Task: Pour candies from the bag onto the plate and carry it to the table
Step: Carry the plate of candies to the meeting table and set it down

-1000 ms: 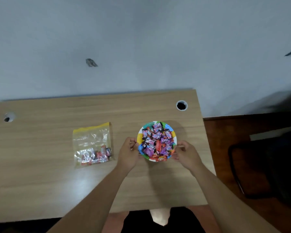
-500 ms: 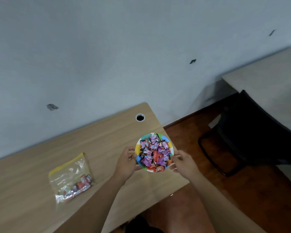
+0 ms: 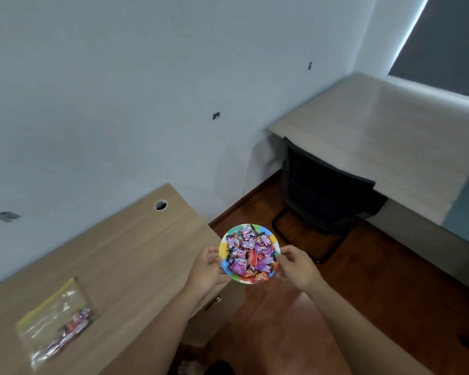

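Note:
A small round plate (image 3: 223, 249) with a many-coloured rim is heaped with wrapped candies (image 3: 248, 256), mostly purple, pink and red. It is held in the air just past the right end of the wooden desk (image 3: 114, 255), over the floor. My left hand (image 3: 207, 269) grips its left rim and my right hand (image 3: 298, 266) grips its right rim. The clear zip bag (image 3: 55, 320) with a yellow seal lies flat on the desk at lower left, with a few candies left in its bottom corner.
A second, pale table (image 3: 390, 136) stands at the right against the wall, with a black chair (image 3: 322, 196) pushed under its near side. Red-brown wooden floor (image 3: 363, 288) lies between the two. The desk has a round cable hole (image 3: 161, 205).
The plate has been lifted off the desk and carried right, past its end. The view has swung right, so the pale table and chair now fill the right side.

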Motion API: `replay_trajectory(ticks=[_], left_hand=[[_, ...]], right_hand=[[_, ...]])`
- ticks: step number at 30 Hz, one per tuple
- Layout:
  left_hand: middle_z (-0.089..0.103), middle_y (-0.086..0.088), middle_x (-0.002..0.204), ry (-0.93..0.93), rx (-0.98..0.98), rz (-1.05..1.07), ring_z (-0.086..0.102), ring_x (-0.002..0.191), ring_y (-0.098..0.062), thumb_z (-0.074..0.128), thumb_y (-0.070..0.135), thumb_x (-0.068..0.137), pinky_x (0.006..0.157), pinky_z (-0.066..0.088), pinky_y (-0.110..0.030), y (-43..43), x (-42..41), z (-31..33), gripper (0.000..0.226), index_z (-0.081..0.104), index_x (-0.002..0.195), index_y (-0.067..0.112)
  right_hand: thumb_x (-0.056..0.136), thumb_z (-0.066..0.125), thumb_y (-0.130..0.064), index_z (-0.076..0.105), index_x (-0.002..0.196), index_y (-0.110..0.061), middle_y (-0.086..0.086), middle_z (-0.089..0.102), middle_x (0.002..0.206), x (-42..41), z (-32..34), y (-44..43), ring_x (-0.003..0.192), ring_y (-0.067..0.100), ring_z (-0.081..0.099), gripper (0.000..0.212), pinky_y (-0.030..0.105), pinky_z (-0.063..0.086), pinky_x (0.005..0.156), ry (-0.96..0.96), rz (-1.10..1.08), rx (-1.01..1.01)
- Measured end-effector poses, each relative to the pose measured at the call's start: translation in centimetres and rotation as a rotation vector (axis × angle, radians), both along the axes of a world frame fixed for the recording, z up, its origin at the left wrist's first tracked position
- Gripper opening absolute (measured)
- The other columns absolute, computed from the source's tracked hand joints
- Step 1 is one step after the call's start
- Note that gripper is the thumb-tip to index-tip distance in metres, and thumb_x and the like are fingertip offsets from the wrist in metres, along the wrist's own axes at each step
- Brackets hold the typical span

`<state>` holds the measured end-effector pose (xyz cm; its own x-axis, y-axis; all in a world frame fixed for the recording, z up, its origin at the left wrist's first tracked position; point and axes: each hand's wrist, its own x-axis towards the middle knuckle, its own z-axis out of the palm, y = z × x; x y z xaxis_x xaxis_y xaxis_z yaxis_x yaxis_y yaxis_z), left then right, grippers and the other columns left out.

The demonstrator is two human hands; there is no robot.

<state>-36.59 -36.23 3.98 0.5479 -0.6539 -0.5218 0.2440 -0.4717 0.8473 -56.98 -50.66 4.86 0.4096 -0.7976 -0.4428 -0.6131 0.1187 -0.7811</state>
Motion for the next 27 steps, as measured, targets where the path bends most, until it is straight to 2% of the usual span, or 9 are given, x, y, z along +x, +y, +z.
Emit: replay_trajectory(ticks=[4, 9, 13, 16, 19, 20, 22, 25, 27], left_hand=[[0.073, -0.015, 0.122, 0.034, 0.003, -0.063, 0.084, 0.092, -0.027, 0.052, 0.005, 0.109, 0.08, 0.071, -0.044, -2.6, -6.4, 0.7, 0.017, 0.057, 0.122, 0.014], [0.074, -0.013, 0.121, 0.011, 0.023, -0.191, 0.085, 0.094, -0.022, 0.055, 0.01, 0.109, 0.081, 0.071, -0.041, -6.5, -13.9, 1.5, 0.022, 0.057, 0.13, 0.018], [0.077, -0.013, 0.123, -0.004, 0.013, -0.307, 0.085, 0.099, -0.021, 0.058, 0.014, 0.109, 0.089, 0.069, -0.049, -10.0, -18.8, 2.1, 0.021, 0.058, 0.129, 0.021], [0.077, -0.013, 0.122, -0.01, -0.003, -0.394, 0.085, 0.098, -0.021, 0.056, 0.012, 0.109, 0.088, 0.07, -0.046, -12.9, -22.4, 2.7, 0.02, 0.058, 0.128, 0.02], [0.077, -0.012, 0.12, -0.012, -0.013, -0.489, 0.084, 0.097, -0.021, 0.054, 0.012, 0.11, 0.079, 0.071, -0.038, -15.9, -26.1, 3.2, 0.021, 0.057, 0.13, 0.018], [0.077, -0.012, 0.12, -0.006, -0.016, -0.512, 0.084, 0.097, -0.021, 0.054, 0.011, 0.11, 0.075, 0.07, -0.035, -16.9, -27.3, 3.3, 0.021, 0.056, 0.13, 0.017], [0.077, -0.012, 0.118, 0.01, -0.018, -0.553, 0.084, 0.096, -0.021, 0.054, 0.01, 0.11, 0.071, 0.069, -0.031, -19.0, -29.6, 3.4, 0.02, 0.056, 0.129, 0.017], [0.077, -0.012, 0.118, 0.04, -0.019, -0.613, 0.085, 0.091, -0.02, 0.054, 0.011, 0.11, 0.069, 0.069, -0.031, -22.5, -33.0, 3.2, 0.018, 0.058, 0.127, 0.017], [0.077, -0.013, 0.119, 0.06, -0.021, -0.649, 0.085, 0.091, -0.021, 0.055, 0.013, 0.11, 0.069, 0.069, -0.032, -25.1, -35.2, 2.8, 0.018, 0.058, 0.128, 0.017]], right_hand=[[0.106, 0.061, -0.03, 0.071, 0.104, -0.025, 0.002, 0.083, 0.084, -7.3, 0.7, -1.0, 0.074, 0.02, 0.083, 0.011, 0.043, 0.07, 0.075, 0.014, -0.069, -0.009], [0.107, 0.058, -0.032, 0.071, 0.106, -0.024, -0.002, 0.083, 0.084, -16.0, 2.0, -2.3, 0.068, 0.01, 0.081, 0.016, 0.023, 0.063, 0.059, 0.016, -0.194, -0.037], [0.108, 0.058, -0.033, 0.072, 0.106, -0.023, -0.002, 0.081, 0.086, -22.3, 2.3, -3.3, 0.073, 0.011, 0.08, 0.017, 0.026, 0.064, 0.062, 0.005, -0.294, -0.059], [0.107, 0.06, -0.032, 0.073, 0.107, -0.021, -0.003, 0.081, 0.09, -26.5, 2.6, -4.0, 0.074, 0.011, 0.079, 0.017, 0.025, 0.063, 0.061, -0.015, -0.38, -0.069], [0.108, 0.06, -0.026, 0.073, 0.109, -0.016, -0.003, 0.08, 0.094, -30.6, 2.9, -4.8, 0.07, 0.0, 0.073, 0.016, 0.008, 0.049, 0.052, -0.001, -0.454, -0.094], [0.107, 0.061, -0.023, 0.073, 0.108, -0.013, -0.001, 0.079, 0.094, -32.0, 2.8, -5.1, 0.066, -0.002, 0.072, 0.015, 0.007, 0.048, 0.05, -0.013, -0.481, -0.1], [0.106, 0.063, -0.021, 0.074, 0.104, -0.012, 0.002, 0.081, 0.091, -34.5, 2.7, -5.8, 0.059, -0.003, 0.073, 0.014, 0.012, 0.053, 0.051, -0.037, -0.536, -0.104], [0.105, 0.065, -0.026, 0.073, 0.1, -0.018, 0.004, 0.084, 0.086, -38.0, 2.1, -7.7, 0.065, 0.016, 0.08, 0.013, 0.033, 0.061, 0.06, -0.027, -0.599, -0.088], [0.105, 0.064, -0.028, 0.072, 0.102, -0.019, 0.004, 0.084, 0.086, -40.2, 1.6, -9.3, 0.064, 0.017, 0.08, 0.013, 0.036, 0.064, 0.062, -0.025, -0.644, -0.071]])
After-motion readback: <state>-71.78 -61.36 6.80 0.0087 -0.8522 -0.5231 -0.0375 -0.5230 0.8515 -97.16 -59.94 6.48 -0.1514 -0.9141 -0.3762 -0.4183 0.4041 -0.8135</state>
